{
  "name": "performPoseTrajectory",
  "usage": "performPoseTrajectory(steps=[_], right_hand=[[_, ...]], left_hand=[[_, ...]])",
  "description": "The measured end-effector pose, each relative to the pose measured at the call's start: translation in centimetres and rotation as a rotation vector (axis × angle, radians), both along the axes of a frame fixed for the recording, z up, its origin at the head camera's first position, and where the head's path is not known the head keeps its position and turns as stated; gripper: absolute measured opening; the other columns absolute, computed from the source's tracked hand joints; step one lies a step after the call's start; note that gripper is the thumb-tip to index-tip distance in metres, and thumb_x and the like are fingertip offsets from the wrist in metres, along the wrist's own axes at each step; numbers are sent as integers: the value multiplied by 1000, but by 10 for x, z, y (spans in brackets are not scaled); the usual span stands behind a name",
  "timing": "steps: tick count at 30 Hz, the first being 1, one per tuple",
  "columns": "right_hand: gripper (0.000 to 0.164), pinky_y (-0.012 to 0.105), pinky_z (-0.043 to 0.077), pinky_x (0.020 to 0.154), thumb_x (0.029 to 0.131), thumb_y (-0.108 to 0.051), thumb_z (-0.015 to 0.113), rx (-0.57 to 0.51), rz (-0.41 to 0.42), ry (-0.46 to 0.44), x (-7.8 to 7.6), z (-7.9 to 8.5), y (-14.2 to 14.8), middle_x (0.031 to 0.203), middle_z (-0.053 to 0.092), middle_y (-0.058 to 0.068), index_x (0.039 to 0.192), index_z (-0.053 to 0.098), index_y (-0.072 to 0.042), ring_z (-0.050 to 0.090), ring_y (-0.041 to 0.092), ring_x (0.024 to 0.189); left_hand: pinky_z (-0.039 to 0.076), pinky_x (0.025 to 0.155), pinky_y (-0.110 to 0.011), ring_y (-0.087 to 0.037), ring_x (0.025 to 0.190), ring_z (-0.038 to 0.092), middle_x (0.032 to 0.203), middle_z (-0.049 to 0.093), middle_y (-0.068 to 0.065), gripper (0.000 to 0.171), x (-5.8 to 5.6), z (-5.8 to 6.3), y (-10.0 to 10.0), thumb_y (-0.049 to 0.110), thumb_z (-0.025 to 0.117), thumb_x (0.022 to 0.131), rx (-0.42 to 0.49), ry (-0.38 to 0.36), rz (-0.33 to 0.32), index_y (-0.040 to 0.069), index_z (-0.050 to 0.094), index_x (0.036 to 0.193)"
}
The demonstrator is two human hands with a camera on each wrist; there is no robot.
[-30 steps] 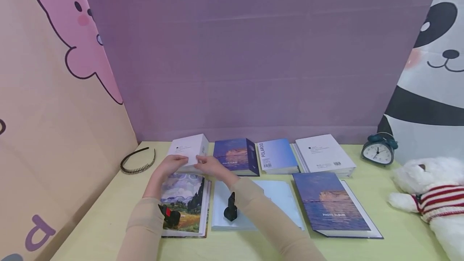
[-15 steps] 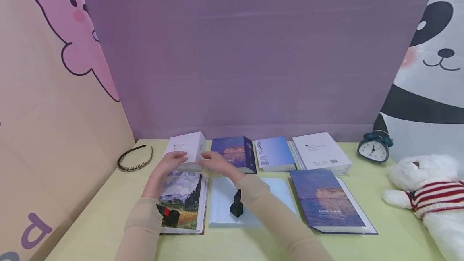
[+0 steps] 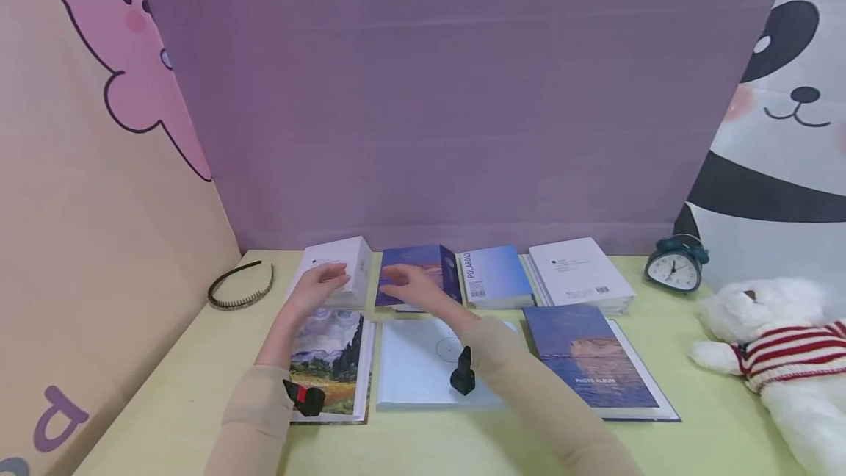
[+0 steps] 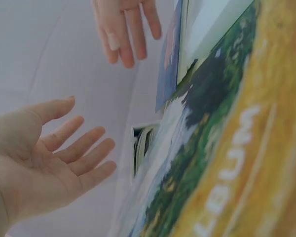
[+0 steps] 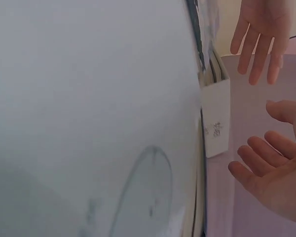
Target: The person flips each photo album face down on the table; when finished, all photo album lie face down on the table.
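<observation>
In the head view my left hand (image 3: 312, 291) is over the near left part of a thick white album (image 3: 335, 252) in the back row, its fingers relaxed and holding nothing. My right hand (image 3: 423, 291) hovers in front of a blue seascape photo album (image 3: 406, 257), also holding nothing. Both wrist views show fingers apart from any book: the left hand (image 4: 59, 160) in the left wrist view, the right hand (image 5: 274, 170) in the right one. Below the hands lie a landscape-painting album (image 3: 330, 358) and a pale blue-white album (image 3: 416, 366), partly hidden by the right sleeve.
Further right in the back row are a blue Polaroid album (image 3: 496, 274) and a white album (image 3: 578, 267). A seascape photo album (image 3: 588, 358) lies front right. A headband (image 3: 241, 303), an alarm clock (image 3: 674, 270) and a white plush bear (image 3: 786, 336) flank the books.
Both hands have let go of the thick white album. The right hand has moved right, in front of the seascape album, while the left has lifted slightly. The head view has shifted a little.
</observation>
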State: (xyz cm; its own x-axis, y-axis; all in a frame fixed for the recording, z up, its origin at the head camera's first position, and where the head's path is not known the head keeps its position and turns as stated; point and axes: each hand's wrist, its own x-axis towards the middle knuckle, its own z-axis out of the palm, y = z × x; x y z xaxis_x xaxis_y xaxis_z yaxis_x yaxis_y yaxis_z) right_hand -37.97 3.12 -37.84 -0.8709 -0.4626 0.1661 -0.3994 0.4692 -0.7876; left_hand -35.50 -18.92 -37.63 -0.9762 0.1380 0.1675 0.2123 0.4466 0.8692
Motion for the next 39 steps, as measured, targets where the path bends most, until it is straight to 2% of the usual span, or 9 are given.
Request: performPoseTrajectory(steps=[9, 13, 18, 22, 25, 29, 34, 39], right_hand=[[45, 39, 50, 95, 92, -25, 61, 26, -71, 89, 11, 15, 38, 129, 58, 11, 133, 52, -7, 56, 27, 118], [48, 43, 49, 95, 92, -25, 61, 45, -70, 127, 16, 20, 54, 131, 57, 13, 134, 51, -6, 56, 29, 118], [49, 50, 46, 97, 93, -25, 59, 105, -57, 187, 26, 23, 79, 133, 54, 18, 134, 49, -1, 52, 36, 121], [51, 52, 41, 102, 92, -25, 60, 121, -70, 145, 33, 25, 102, 136, 51, 19, 135, 48, 0, 47, 36, 126], [54, 53, 36, 106, 93, -27, 60, 119, -68, 113, 39, 29, 120, 139, 47, 19, 137, 45, 0, 43, 37, 129], [58, 52, 36, 106, 91, -33, 61, 134, -90, 130, 46, 35, 144, 139, 48, 18, 137, 45, -2, 43, 37, 129], [57, 51, 40, 103, 90, -37, 61, 147, -113, 175, 53, 29, 175, 137, 51, 14, 136, 48, -6, 47, 35, 127], [54, 52, 41, 101, 91, -34, 61, 166, -124, 176, 65, 21, 202, 136, 52, 16, 136, 48, -5, 47, 36, 126]], left_hand=[[41, 103, -46, -37, 124, 48, 135, 50, -21, 49, 3, 6, 27, 21, 56, 95, -29, 84, -47, 2, 43, 138], [41, 104, -46, -34, 124, 49, 135, 51, -19, 51, 6, 11, 39, 24, 58, 94, -30, 109, -77, 4, 43, 138], [40, 104, -48, -31, 127, 47, 138, 50, -15, 52, 12, 13, 53, 30, 57, 94, -41, 94, -152, 10, 43, 140], [41, 104, -47, -30, 127, 47, 139, 49, -12, 50, 17, 12, 65, 31, 57, 94, -62, 94, -196, 12, 44, 139], [43, 102, -45, -29, 127, 48, 138, 51, -9, 50, 20, 12, 74, 31, 57, 94, -71, 111, -197, 14, 46, 139], [47, 98, -43, -29, 121, 53, 133, 55, -11, 49, 25, 12, 87, 31, 58, 93, -78, 141, -188, 11, 48, 137], [48, 97, -41, -28, 119, 55, 131, 56, -10, 52, 31, 14, 107, 36, 60, 92, -113, 155, -176, 10, 49, 135], [47, 98, -41, -25, 119, 55, 131, 57, -9, 49, 33, 10, 130, 37, 60, 91, -123, 176, -203, 12, 52, 133]])
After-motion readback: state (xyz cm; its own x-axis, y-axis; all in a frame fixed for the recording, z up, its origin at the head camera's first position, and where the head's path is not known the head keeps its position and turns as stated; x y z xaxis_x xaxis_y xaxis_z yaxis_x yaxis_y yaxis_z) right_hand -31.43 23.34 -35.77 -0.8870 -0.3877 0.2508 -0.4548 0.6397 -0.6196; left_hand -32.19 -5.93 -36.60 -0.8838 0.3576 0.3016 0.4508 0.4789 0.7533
